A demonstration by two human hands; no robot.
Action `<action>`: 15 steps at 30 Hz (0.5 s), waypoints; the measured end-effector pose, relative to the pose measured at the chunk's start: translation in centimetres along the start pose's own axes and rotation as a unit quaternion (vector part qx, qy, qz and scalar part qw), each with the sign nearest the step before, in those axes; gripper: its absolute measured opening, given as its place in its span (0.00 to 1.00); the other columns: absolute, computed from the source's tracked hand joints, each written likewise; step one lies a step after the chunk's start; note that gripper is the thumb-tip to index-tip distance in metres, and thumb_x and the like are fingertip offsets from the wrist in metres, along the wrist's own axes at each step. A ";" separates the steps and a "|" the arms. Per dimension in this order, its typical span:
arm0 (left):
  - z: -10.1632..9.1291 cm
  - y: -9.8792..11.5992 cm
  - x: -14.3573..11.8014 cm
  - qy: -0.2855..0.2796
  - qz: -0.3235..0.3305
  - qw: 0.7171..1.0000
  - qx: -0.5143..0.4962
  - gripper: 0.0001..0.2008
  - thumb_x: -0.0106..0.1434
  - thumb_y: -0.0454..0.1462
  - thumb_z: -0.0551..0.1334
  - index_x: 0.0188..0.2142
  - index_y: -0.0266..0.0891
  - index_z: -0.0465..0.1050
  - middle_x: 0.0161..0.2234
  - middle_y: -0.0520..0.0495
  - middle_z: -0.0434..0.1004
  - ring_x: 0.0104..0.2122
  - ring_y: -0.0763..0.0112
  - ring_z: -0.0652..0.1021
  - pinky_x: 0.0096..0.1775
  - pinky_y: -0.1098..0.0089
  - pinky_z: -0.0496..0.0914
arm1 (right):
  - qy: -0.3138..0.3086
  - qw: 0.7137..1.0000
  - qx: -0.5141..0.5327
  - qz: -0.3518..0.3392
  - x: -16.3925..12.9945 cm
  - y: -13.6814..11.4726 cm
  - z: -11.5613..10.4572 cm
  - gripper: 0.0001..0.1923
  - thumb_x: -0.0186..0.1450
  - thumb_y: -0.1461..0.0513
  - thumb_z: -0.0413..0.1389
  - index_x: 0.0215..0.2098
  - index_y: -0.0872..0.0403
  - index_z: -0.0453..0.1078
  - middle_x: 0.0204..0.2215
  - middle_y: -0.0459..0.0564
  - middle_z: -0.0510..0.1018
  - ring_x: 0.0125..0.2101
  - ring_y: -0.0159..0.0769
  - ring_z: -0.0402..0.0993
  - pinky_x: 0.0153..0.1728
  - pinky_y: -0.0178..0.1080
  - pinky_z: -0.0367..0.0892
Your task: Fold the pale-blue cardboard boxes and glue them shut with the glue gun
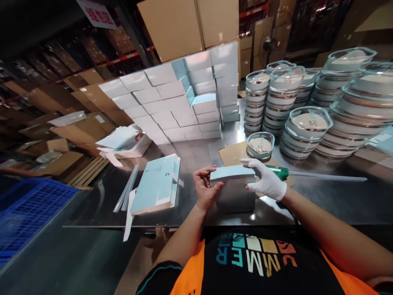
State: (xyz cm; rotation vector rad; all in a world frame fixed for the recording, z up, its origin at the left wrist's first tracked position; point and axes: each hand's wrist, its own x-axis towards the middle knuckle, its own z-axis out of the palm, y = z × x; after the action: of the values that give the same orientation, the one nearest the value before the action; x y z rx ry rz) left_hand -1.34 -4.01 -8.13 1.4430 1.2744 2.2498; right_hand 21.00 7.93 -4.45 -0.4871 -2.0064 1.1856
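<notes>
Box: small pale blue box [233, 186] stands on the steel table [337, 200], at the near edge, in front of the person's chest. Its top is light blue, its front side looks grey.
Left hand: bare left hand [205, 189] grasps the box at its 9 o'clock side, thumb on the front face, fingers curled over the top edge.
Right hand: right hand [266, 180] wears a white glove and grasps the box at its 3 o'clock side, fingers spread over the top corner.
Flat cartons: stack of unfolded blue cartons [157, 184] lies at 9 o'clock from the box, near but apart from the left hand.
Clear strips: few thin transparent strips [125, 193] lie just beside this stack, at its 9 o'clock.
Green tool: long tool with green handle [281, 172] lies behind the gloved hand, its thin rod reaching toward 3 o'clock.
Single dish: one glass dish with lid [260, 145] stands on a brown cardboard sheet [233, 155], at 1 o'clock from the box.
Dish stacks: many stacks of glass dishes [307, 127] fill the table from 1 to 3 o'clock.
Box wall: wall of closed pale boxes [172, 102] is piled at 11 to 12 o'clock, well apart from the hands.
Crate: blue plastic crate [27, 209] stands off the table at 9 o'clock.
</notes>
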 end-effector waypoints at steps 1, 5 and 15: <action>-0.2 0.1 0.3 -0.025 0.021 0.999 -0.004 0.27 0.58 0.57 0.78 0.44 0.45 0.74 0.44 0.46 0.81 0.51 0.57 0.84 0.56 0.54 0.76 | -0.008 0.999 -0.013 -0.030 -0.3 0.2 -0.2 0.27 0.57 0.50 0.75 0.49 0.51 0.76 0.64 0.64 0.77 0.66 0.56 0.73 0.67 0.60 0.68; -1.4 1.1 1.5 -0.192 0.087 0.977 0.036 0.13 0.69 0.50 0.73 0.45 0.46 0.85 0.49 0.40 0.86 0.59 0.51 0.82 0.61 0.46 0.75 | -0.083 0.990 -0.044 -0.104 -0.8 -0.2 -0.2 0.15 0.73 0.53 0.64 0.55 0.48 0.81 0.71 0.61 0.72 0.70 0.51 0.69 0.70 0.61 0.64; -3.0 2.0 1.3 -0.276 0.095 0.953 0.085 0.15 0.71 0.47 0.71 0.53 0.48 0.85 0.53 0.37 0.88 0.63 0.46 0.81 0.62 0.40 0.76 | -0.047 0.991 -0.110 -0.063 -2.5 0.6 0.4 0.37 0.65 0.58 0.68 0.71 0.46 0.70 0.70 0.60 0.72 0.68 0.53 0.73 0.67 0.58 0.71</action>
State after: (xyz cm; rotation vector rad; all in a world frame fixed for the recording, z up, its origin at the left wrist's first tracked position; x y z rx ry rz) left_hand -3.86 -6.18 -6.33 2.1388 1.1920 1.6615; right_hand 22.36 6.42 -6.13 -0.4128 -2.2274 0.9309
